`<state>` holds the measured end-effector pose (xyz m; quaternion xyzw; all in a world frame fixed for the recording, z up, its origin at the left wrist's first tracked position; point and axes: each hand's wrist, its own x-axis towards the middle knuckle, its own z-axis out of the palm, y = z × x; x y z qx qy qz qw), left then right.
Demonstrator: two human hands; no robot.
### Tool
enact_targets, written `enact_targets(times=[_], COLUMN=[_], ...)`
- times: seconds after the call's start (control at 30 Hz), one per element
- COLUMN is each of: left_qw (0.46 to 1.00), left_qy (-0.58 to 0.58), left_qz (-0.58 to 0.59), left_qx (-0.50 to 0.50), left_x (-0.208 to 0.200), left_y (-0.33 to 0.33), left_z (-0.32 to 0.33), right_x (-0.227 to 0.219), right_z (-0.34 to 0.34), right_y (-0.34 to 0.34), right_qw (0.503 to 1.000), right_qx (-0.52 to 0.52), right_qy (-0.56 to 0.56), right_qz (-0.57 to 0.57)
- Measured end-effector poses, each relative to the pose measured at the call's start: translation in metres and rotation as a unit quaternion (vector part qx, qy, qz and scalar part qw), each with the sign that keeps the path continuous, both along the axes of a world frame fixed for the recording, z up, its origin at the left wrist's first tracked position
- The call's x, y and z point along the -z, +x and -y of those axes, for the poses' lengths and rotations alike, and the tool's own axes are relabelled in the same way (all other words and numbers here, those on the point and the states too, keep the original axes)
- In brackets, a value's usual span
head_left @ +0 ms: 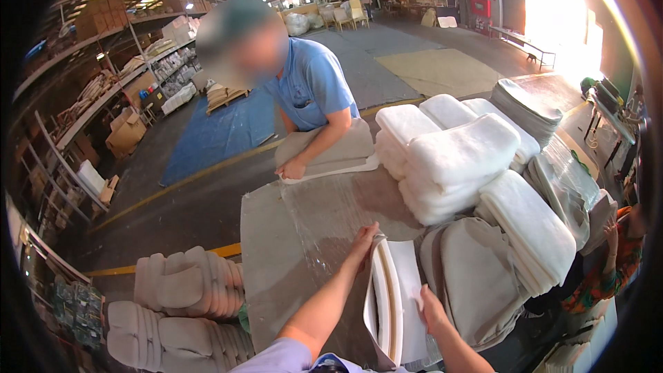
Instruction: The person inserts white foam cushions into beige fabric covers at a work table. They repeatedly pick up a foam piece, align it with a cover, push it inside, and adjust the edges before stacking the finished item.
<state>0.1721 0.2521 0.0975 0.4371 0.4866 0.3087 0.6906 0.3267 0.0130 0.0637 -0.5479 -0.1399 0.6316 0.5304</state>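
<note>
Layered cushion (389, 298), white and tan

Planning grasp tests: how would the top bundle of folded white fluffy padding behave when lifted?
The folded white fluffy padding bundle is probably light for its size, given its lofty look. It likely squashes and sags, since its folds are rounded. Layers might separate if only one is gripped, since several show.

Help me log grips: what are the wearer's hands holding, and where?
A layered padded piece: the left hand holds its far end; the right hand touches the white layer at its right edge, grip unclear.
</note>
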Motion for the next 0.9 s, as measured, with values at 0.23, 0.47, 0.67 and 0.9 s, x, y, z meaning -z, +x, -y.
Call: enact_targets(times=[0.23, 0.47, 0.67, 0.9], left_qw=[0.981, 0.988, 0.995, 0.921], left_qy=[-0.108, -0.078, 0.069, 0.134], left_qz=[0.158, 0.133, -0.075, -0.308], left_qx=[0.028, 0.034, 0.011, -0.196], left_x=[-0.006, -0.009, 0.002, 0.046], left_y=[-0.038, -0.128, -0.162, -0.149], left_z=[0.11, 0.223, 0.21, 0.21], right_x=[-0.006, -0.064, -0.053, 0.021], right_z=[0.074, 0.042, 0.031, 0.036], right_y=[-0.02, -0.051, -0.103, -0.044], right_qw=[0.996, 0.948, 0.921, 0.958], right_qx=[-0.057, -0.182, -0.326, -0.133], right_qy=[-0.006, 0.196, 0.156, 0.029], right_qz=[0.075, 0.172, 0.145, 0.252])
